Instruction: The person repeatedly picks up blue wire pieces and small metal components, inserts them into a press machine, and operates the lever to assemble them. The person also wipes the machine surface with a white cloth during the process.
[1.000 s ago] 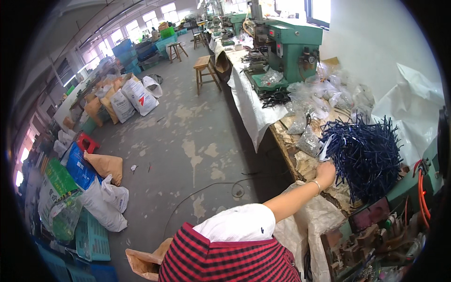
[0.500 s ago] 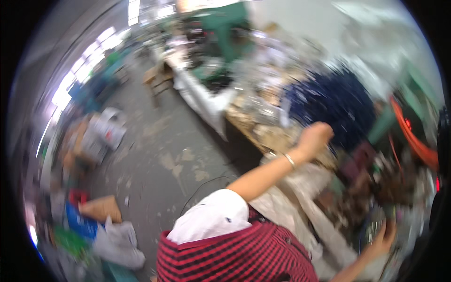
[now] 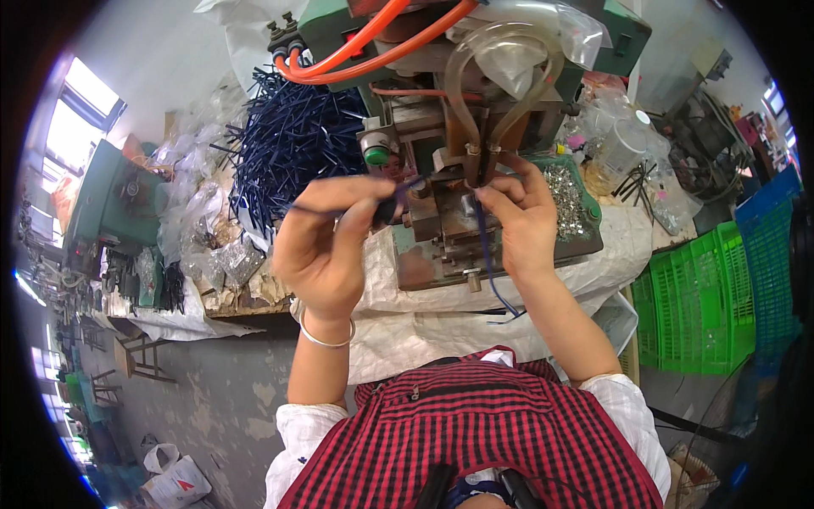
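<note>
A metal bench machine (image 3: 441, 246) stands in front of me, and both my hands are at its working part. Between thumb and fingers, my left hand (image 3: 318, 254) pinches a thin dark blue cord (image 3: 410, 185) that points toward the machine; this hand is slightly blurred. Right beside the tips of two brown tubes, my right hand (image 3: 527, 225) pinches another stretch of dark blue cord (image 3: 484, 242), whose tail hangs down over the front. Whether both are one cord, I cannot tell. A large pile of dark blue cords (image 3: 292, 153) lies left of the machine.
Orange hoses (image 3: 373, 47) and a clear looped tube (image 3: 454, 76) run over the machine. Small metal pieces (image 3: 566, 204) fill a tray at its right. Green crates (image 3: 699, 305) stand on the right, a wooden stool (image 3: 140, 360) at the left. Plastic bags (image 3: 203, 204) clutter the bench.
My view has swung round from the aisle to face the machine. My left hand has gone from the pile of cords to the machine; both hands are now close together there.
</note>
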Demonstrator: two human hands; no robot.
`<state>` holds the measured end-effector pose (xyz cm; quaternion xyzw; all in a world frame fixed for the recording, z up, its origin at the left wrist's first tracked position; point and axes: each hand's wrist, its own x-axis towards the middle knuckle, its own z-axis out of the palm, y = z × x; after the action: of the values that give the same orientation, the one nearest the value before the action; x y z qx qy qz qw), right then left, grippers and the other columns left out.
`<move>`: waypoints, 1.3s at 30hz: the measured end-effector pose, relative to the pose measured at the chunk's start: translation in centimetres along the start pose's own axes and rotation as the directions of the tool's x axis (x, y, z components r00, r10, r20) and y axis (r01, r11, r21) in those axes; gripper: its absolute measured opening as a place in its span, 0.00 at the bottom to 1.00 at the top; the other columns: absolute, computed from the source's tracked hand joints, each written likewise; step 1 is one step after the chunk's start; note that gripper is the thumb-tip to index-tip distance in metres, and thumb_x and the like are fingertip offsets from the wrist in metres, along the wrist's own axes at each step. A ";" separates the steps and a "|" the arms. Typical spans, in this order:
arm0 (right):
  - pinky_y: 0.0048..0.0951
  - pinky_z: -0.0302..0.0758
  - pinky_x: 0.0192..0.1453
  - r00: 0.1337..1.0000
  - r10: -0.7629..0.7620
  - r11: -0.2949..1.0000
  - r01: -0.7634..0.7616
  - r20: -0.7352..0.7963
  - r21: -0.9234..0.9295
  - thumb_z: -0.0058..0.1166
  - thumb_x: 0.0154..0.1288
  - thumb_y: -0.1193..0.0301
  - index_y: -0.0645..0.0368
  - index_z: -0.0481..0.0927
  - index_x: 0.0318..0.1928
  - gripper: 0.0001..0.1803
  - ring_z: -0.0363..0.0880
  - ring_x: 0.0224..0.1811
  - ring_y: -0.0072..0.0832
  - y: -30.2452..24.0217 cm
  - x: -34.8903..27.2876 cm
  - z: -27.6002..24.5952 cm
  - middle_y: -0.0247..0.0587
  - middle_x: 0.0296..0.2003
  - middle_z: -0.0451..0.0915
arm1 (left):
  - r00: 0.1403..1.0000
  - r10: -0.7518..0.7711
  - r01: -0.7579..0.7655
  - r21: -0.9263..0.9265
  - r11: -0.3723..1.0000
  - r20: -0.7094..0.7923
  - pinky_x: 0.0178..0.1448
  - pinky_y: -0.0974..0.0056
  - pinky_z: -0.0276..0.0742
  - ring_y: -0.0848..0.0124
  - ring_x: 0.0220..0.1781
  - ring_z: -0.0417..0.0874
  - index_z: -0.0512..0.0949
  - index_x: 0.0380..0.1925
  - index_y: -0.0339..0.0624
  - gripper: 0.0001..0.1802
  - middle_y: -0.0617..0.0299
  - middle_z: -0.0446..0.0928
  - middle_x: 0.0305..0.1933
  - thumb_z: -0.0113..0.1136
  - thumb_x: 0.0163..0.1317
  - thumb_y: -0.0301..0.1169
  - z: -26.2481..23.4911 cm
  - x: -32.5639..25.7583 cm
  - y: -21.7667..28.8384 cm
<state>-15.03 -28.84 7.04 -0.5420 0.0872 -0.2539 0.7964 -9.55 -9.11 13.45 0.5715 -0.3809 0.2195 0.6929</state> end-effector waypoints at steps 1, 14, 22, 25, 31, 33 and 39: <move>0.23 0.75 0.55 1.000 0.007 1.000 -0.007 -0.012 0.020 0.59 0.65 0.85 0.69 0.68 0.66 0.29 0.80 0.46 0.20 -0.3 -0.2 0.4 0.38 0.40 0.84 | 0.998 0.020 -0.028 0.116 0.993 0.067 0.48 0.67 0.82 0.68 0.42 0.87 0.78 0.38 0.30 0.02 0.50 0.86 0.41 0.59 0.69 0.15 0.4 0.8 -0.1; 0.48 0.68 0.73 0.946 -0.309 -0.024 0.094 0.096 -0.995 0.70 0.60 0.66 0.61 0.87 0.50 0.19 0.73 0.67 0.56 4.7 3.4 -15.0 0.58 0.62 0.78 | 0.730 0.443 -0.642 0.299 0.706 0.520 0.22 0.69 0.70 0.75 0.23 0.79 0.83 0.35 0.47 0.14 0.62 0.84 0.40 0.77 0.49 0.30 4.8 -5.4 -5.1; 0.46 0.78 0.59 0.917 -0.341 -0.004 0.221 0.209 -0.975 0.63 0.67 0.72 0.69 0.82 0.58 0.21 0.81 0.53 0.52 3.8 0.9 -17.9 0.63 0.55 0.81 | 0.796 0.472 -0.590 0.314 0.744 0.378 0.21 0.56 0.64 0.59 0.19 0.71 0.69 0.22 0.50 0.11 0.62 0.67 0.26 0.62 0.53 0.36 6.8 -8.4 -5.5; 0.46 0.80 0.56 0.710 -0.614 0.200 0.562 0.344 -0.803 0.64 0.66 0.74 0.71 0.81 0.58 0.21 0.83 0.49 0.52 5.0 0.2 -19.1 0.64 0.50 0.83 | 0.837 0.453 -0.543 0.360 0.759 0.307 0.21 0.54 0.64 0.57 0.21 0.75 0.70 0.23 0.49 0.10 0.62 0.69 0.26 0.61 0.57 0.35 6.7 -9.5 -5.8; 0.45 0.80 0.59 0.915 -0.403 0.195 0.111 0.024 -0.974 0.64 0.69 0.71 0.69 0.81 0.59 0.22 0.83 0.53 0.51 2.1 0.1 -14.3 0.61 0.53 0.83 | 0.893 0.039 -0.418 0.796 0.436 0.448 0.33 0.57 0.75 0.63 0.32 0.81 0.80 0.30 0.50 0.05 0.64 0.77 0.32 0.63 0.53 0.35 -10.6 -7.4 -8.7; 0.44 0.79 0.60 0.916 -0.400 0.171 0.092 0.016 -0.981 0.63 0.70 0.70 0.69 0.81 0.59 0.21 0.83 0.54 0.50 2.2 0.6 -13.9 0.60 0.53 0.84 | 0.779 -0.342 -0.497 0.850 0.175 0.525 0.45 0.60 0.75 0.67 0.45 0.81 0.84 0.33 0.52 0.05 0.66 0.80 0.41 0.63 0.57 0.34 -16.4 -6.9 -10.4; 0.40 0.77 0.64 0.935 -0.356 0.126 0.063 0.014 -0.990 0.59 0.74 0.67 0.68 0.82 0.59 0.20 0.83 0.57 0.46 3.1 2.3 -15.3 0.56 0.55 0.84 | 0.540 -0.368 -0.760 0.626 0.175 0.757 0.48 0.59 0.77 0.66 0.46 0.82 0.86 0.30 0.50 0.08 0.65 0.82 0.43 0.60 0.57 0.37 -22.2 -9.6 -20.0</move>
<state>-18.43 -41.59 -1.55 -0.8999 0.2426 -0.3056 0.1949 5.49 8.44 -7.84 0.8238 -0.5032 0.2239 -0.1345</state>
